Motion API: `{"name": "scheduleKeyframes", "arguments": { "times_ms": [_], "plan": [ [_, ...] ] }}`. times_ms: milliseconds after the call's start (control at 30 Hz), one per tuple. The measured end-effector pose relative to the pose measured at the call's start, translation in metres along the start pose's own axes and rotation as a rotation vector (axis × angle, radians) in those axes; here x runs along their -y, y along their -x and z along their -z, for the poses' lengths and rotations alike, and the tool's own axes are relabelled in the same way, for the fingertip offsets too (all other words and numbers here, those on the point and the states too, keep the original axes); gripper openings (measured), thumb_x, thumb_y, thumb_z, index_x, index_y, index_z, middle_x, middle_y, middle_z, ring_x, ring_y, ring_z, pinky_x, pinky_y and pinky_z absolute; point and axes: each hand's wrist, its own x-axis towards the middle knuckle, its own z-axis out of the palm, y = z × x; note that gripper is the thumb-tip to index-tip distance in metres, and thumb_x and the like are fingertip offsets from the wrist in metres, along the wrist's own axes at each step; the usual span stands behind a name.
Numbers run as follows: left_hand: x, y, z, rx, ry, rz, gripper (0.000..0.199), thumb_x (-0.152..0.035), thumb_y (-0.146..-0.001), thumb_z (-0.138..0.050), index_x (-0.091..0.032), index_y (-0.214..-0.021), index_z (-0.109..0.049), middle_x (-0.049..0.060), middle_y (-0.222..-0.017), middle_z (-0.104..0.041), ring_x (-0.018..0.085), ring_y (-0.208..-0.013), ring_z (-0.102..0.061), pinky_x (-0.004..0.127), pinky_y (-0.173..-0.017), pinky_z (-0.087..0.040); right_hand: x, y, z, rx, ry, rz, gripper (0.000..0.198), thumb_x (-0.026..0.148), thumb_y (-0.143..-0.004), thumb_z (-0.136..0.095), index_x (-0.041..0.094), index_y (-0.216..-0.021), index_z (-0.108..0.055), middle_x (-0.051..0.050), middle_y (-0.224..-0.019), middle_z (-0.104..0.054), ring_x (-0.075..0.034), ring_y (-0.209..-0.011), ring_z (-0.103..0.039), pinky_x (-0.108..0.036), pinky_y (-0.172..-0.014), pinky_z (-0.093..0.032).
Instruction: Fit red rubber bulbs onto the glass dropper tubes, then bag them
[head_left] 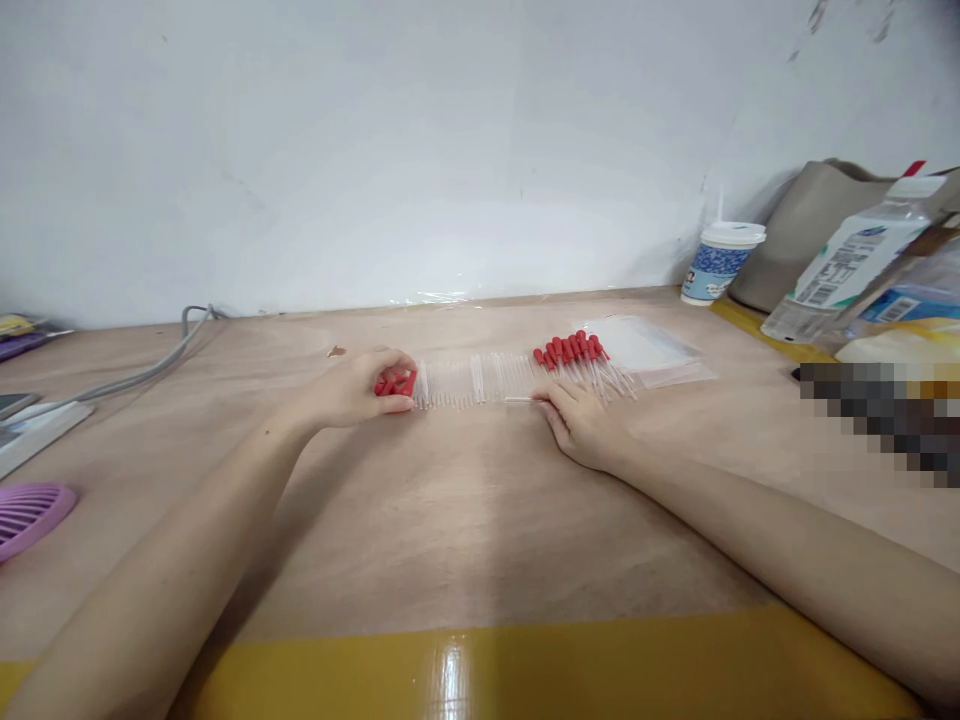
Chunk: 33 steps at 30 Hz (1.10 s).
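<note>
My left hand (367, 388) is curled around several small red rubber bulbs (396, 384) at the left end of a row of thin clear tubes (457, 382). The tubes lie side by side across the table, their lower ends towards me. At the row's right end, the fingertips of my right hand (577, 420) are closed on one clear tube (519, 400), which lies crosswise to the others. Just beyond that hand is a bunch of droppers (574, 350), clear stems fitted with red bulbs. My fingers partly hide the loose bulbs and the held tube's right end.
Flat clear plastic bags (645, 345) lie behind the droppers. At the right stand a paper cup (721, 265), a plastic bottle (855, 260) and a grey-brown container (795, 230). A grey cable (161, 365) and a purple slatted object (34, 515) are at left.
</note>
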Motion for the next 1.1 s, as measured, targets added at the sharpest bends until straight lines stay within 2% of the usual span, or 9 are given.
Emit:
{"name": "scheduleKeyframes", "arguments": {
  "times_ms": [133, 233, 333, 433, 533, 633, 733, 933, 1100],
  "plan": [
    [-0.028, -0.001, -0.034, 0.034, 0.165, -0.219, 0.034, -0.020, -0.075, -0.052, -0.017, -0.109, -0.053, 0.005, -0.099, -0.060, 0.015, -0.080, -0.056, 0.026, -0.070, -0.045, 0.004, 0.000, 0.004, 0.046, 0.028, 0.019, 0.014, 0.019, -0.088, -0.036, 0.017, -0.090, -0.050, -0.006, -0.086, -0.060, -0.018, -0.080, -0.055, -0.032, -0.074, -0.036],
    [-0.041, -0.002, -0.067, -0.005, 0.135, -0.292, 0.035, -0.011, -0.078, -0.044, -0.017, -0.111, -0.055, 0.006, -0.101, -0.059, 0.015, -0.085, -0.056, 0.027, -0.074, -0.045, 0.006, 0.000, 0.007, 0.064, 0.036, 0.025, 0.013, 0.021, -0.088, -0.037, 0.017, -0.086, -0.050, -0.005, -0.083, -0.061, -0.017, -0.077, -0.055, -0.031, -0.072, -0.034],
    [-0.045, -0.001, -0.087, -0.088, 0.102, -0.315, 0.036, -0.009, -0.080, -0.040, -0.018, -0.110, -0.058, 0.007, -0.098, -0.058, 0.016, -0.090, -0.055, 0.029, -0.079, -0.045, 0.007, 0.000, 0.008, 0.064, 0.043, 0.021, 0.015, 0.023, -0.088, -0.038, 0.017, -0.086, -0.051, -0.004, -0.082, -0.061, -0.016, -0.077, -0.055, -0.030, -0.071, -0.033],
    [-0.044, 0.000, -0.093, -0.137, 0.125, -0.298, 0.029, -0.017, -0.081, -0.046, -0.018, -0.107, -0.061, 0.006, -0.097, -0.059, 0.017, -0.086, -0.056, 0.029, -0.077, -0.046, 0.007, 0.000, 0.007, 0.071, 0.036, 0.019, 0.016, 0.023, -0.089, -0.038, 0.016, -0.085, -0.053, -0.005, -0.082, -0.062, -0.016, -0.077, -0.055, -0.030, -0.071, -0.034],
    [-0.044, -0.001, -0.095, -0.174, 0.159, -0.210, 0.024, -0.027, -0.080, -0.053, -0.017, -0.100, -0.064, 0.006, -0.092, -0.060, 0.015, -0.076, -0.056, 0.028, -0.071, -0.046, 0.006, 0.000, 0.006, 0.077, 0.026, 0.031, 0.018, 0.024, -0.089, -0.038, 0.016, -0.090, -0.055, -0.005, -0.085, -0.063, -0.017, -0.080, -0.056, -0.030, -0.073, -0.034],
    [-0.046, -0.003, -0.096, -0.204, 0.181, -0.120, 0.019, -0.027, -0.080, -0.054, -0.017, -0.089, -0.067, 0.005, -0.087, -0.061, 0.013, -0.071, -0.056, 0.027, -0.068, -0.045, 0.007, 0.000, 0.005, 0.082, 0.023, 0.037, 0.021, 0.025, -0.090, -0.038, 0.016, -0.095, -0.057, -0.006, -0.088, -0.063, -0.017, -0.083, -0.057, -0.031, -0.074, -0.034],
    [-0.050, -0.004, -0.098, -0.230, 0.228, -0.099, 0.018, -0.027, -0.082, -0.051, -0.018, -0.083, -0.066, 0.004, -0.083, -0.062, 0.014, -0.072, -0.056, 0.027, -0.067, -0.044, 0.009, 0.000, 0.005, 0.075, 0.007, 0.033, 0.022, 0.025, -0.090, -0.038, 0.017, -0.095, -0.057, -0.006, -0.089, -0.064, -0.017, -0.082, -0.057, -0.031, -0.074, -0.035],
    [-0.051, -0.005, -0.104, -0.250, 0.429, -0.064, 0.022, -0.033, -0.083, -0.049, -0.016, -0.089, -0.061, 0.003, -0.080, -0.064, 0.013, -0.068, -0.057, 0.025, -0.062, -0.044, 0.017, -0.001, 0.006, 0.039, -0.064, 0.036, 0.019, 0.022, -0.089, -0.040, 0.017, -0.095, -0.057, -0.004, -0.084, -0.064, -0.015, -0.076, -0.057, -0.030, -0.070, -0.034],
    [-0.047, -0.007, -0.112, -0.217, 0.609, -0.069, 0.022, -0.034, -0.081, -0.051, -0.014, -0.090, -0.058, 0.003, -0.075, -0.062, 0.012, -0.065, -0.057, 0.024, -0.061, -0.046, 0.019, -0.002, 0.006, 0.035, -0.129, 0.062, 0.017, 0.021, -0.088, -0.042, 0.016, -0.093, -0.058, -0.003, -0.080, -0.063, -0.013, -0.069, -0.055, -0.029, -0.069, -0.034]
  ]
}}
